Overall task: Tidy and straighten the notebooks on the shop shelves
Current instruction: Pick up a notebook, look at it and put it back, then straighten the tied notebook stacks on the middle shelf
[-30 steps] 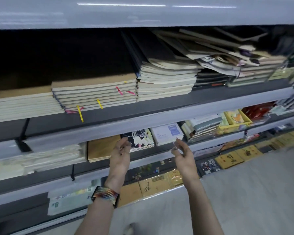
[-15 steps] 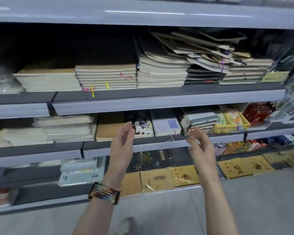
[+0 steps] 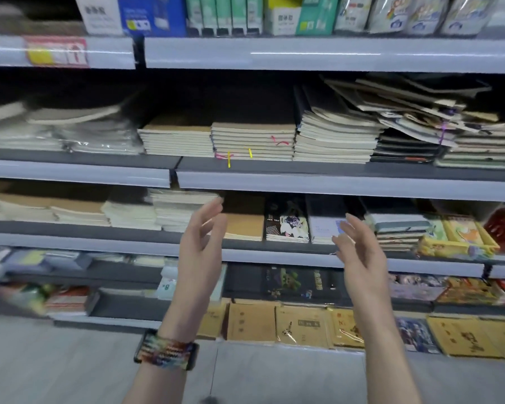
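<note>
Both my hands hang in the air in front of the middle shelf (image 3: pixel 274 255), holding nothing. My left hand (image 3: pixel 200 246), with a multicoloured band on its wrist, has loose fingers beside a brown-covered notebook (image 3: pixel 244 223). My right hand (image 3: pixel 362 258) is relaxed in front of a pale notebook (image 3: pixel 322 225). Between them lies a dark illustrated notebook (image 3: pixel 286 225). On the shelf above, kraft notebook stacks (image 3: pixel 252 141) with ribbon markers sit neatly, a cream stack (image 3: pixel 333 141) slants, and a messy heap of notebooks (image 3: pixel 414 112) leans at the right.
Boxed goods (image 3: pixel 216 13) line the top shelf. Plastic-wrapped pads (image 3: pixel 70 132) lie at upper left. Yellow packs (image 3: pixel 458 237) sit right of my hands. Brown wrapped booklets (image 3: pixel 303 325) fill the lowest shelf above the grey floor (image 3: pixel 70 368).
The view has tilted up and pulled back, so the top shelf now shows. Both hands have drawn back from the middle shelf and spread slightly apart, still holding nothing.
</note>
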The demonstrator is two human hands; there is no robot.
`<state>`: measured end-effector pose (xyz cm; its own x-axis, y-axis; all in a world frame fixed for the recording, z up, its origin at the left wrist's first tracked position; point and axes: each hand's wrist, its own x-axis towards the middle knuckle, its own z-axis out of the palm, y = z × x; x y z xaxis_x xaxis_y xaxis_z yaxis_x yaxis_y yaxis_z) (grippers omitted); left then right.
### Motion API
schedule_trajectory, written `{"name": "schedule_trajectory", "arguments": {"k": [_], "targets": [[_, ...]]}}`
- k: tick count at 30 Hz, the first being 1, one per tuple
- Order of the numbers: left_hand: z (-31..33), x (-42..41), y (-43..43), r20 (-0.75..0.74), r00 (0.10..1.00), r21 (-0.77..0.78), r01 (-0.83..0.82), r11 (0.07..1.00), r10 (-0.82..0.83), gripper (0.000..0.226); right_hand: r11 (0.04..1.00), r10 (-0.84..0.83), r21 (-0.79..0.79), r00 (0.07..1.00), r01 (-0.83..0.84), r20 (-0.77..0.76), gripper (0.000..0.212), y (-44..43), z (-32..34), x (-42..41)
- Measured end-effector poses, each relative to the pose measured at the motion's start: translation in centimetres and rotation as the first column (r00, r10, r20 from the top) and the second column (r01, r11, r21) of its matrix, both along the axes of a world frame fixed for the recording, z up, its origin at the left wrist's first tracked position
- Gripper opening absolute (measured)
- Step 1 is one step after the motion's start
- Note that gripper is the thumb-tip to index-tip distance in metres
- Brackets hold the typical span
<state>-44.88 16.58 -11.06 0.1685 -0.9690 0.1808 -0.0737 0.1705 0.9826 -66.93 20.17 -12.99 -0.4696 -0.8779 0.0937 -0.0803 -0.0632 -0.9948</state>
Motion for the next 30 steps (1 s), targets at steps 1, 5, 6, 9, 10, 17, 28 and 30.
{"name": "schedule_trajectory", "arguments": {"k": [1, 5, 6, 9, 10, 17, 28, 30], "targets": [[0.2, 0.6, 0.2, -0.001, 1.000, -0.004, -0.013, 1.000, 0.013, 0.030, 1.000, 0.011, -0.010, 1.000, -0.011, -0.003, 0.034, -0.1, 0.2, 0.5], [0.9, 3.6, 0.4, -0.022, 0.998, -0.004, -0.054, 0.999, 0.054, 0.030, 0.998, 0.056, -0.028, 0.998, -0.056, -0.029, 0.037, -1.3, 1.1, 3.1], [1.0, 4.5, 0.3, -0.025, 0.998, -0.008, -0.063, 0.998, 0.063, 0.030, 0.997, 0.064, -0.036, 0.997, -0.065, -0.035, 0.037, -1.7, 1.3, 3.9], [1.5, 7.5, -0.1, -0.023, 0.995, -0.036, -0.095, 0.995, 0.094, 0.031, 0.995, 0.084, -0.054, 0.995, -0.086, -0.054, 0.037, -2.9, 1.7, 6.8], [1.7, 8.6, -0.4, -0.022, 0.995, -0.044, -0.100, 0.994, 0.099, 0.031, 0.994, 0.088, -0.057, 0.995, -0.091, -0.054, 0.037, -3.3, 1.8, 7.8], [2.9, 17.5, -2.7, -0.056, 0.991, -0.048, -0.126, 0.991, 0.124, 0.033, 0.993, 0.084, -0.080, 0.995, -0.089, -0.058, 0.036, -6.6, 3.0, 16.1], [4.6, 32.2, -8.3, -0.102, 0.987, -0.080, -0.134, 0.988, 0.126, 0.030, 0.990, 0.089, -0.098, 0.989, -0.101, -0.119, 0.037, -11.8, 5.1, 30.4], [4.8, 34.7, -9.0, -0.109, 0.986, -0.083, -0.135, 0.987, 0.126, 0.029, 0.990, 0.094, -0.095, 0.989, -0.105, -0.112, 0.037, -12.5, 5.4, 33.0]]}}
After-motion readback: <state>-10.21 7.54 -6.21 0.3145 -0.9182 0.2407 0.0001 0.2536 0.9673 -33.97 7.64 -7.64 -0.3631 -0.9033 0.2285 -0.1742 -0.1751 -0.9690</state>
